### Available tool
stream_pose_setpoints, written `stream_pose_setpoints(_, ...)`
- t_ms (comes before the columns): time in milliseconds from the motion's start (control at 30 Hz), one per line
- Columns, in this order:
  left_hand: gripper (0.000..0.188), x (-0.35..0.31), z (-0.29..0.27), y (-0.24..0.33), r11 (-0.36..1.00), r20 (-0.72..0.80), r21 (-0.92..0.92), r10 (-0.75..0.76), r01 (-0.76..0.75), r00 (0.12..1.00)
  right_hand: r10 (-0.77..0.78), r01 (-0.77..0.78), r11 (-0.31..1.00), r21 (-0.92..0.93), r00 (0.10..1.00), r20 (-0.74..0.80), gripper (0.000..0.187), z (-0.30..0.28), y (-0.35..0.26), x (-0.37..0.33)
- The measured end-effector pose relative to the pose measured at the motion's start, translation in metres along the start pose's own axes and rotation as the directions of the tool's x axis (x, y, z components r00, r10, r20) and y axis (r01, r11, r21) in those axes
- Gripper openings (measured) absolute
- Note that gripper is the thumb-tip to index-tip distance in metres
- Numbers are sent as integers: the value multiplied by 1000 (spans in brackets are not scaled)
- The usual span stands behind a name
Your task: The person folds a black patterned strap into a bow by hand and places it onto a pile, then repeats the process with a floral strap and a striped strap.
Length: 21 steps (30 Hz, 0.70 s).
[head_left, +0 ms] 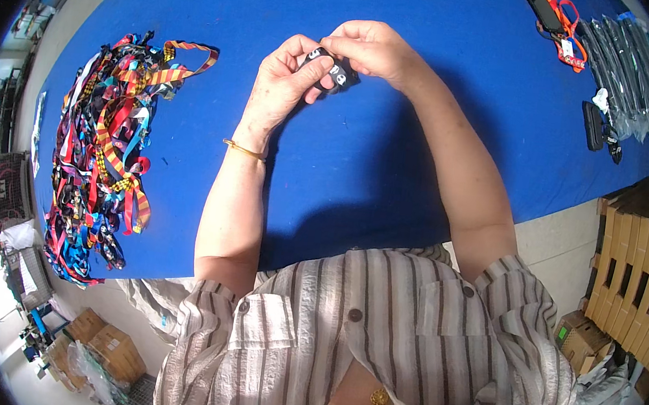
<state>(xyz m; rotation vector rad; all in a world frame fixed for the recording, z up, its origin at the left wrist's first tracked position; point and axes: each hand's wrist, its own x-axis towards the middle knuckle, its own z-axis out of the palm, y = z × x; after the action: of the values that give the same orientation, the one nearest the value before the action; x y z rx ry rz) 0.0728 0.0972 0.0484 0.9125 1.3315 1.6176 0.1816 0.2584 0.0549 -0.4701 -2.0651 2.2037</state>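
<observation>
Above the blue tabletop, both hands are together on a folded black strap (344, 76) with white printed marks. My left hand (284, 76) is closed round it, the thumb pressed against its front. From the other side, the fingertips of my right hand (374, 49) pinch the strap's upper end. Part of the strap is covered by the fingers. A yellow bangle (243, 150) circles my left wrist.
A long heap of colourful printed straps (100, 155) lies on the left of the blue table (342, 181). At the far right are flat plastic-wrapped packs (626, 76), an orange strap (570, 31) and a small black strap (592, 126). Cardboard boxes (115, 350) stand on the floor.
</observation>
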Motion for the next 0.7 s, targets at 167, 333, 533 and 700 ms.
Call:
stream_pose_setpoints(167, 8, 2, 0, 1, 988, -77, -152, 4, -16, 997, -292, 280, 952, -125, 952, -94, 19, 3, 7, 6)
stream_pose_setpoints(333, 11, -1, -1, 4, 989, -171, -145, -55, 31, 984, -368, 345, 919, -191, 924, -102, 13, 18, -8, -5)
stream_pose_setpoints(533, 10, 4, -8, -3, 988, -232, -157, -48, 12, 971, -304, 290, 933, -213, 952, -37, 10, 23, -14, -12)
stream_pose_setpoints(700, 8, 5, -16, -4, 936, -161, -350, -107, 44, 981, -298, 296, 922, -252, 954, 30, 10, 17, -17, -13)
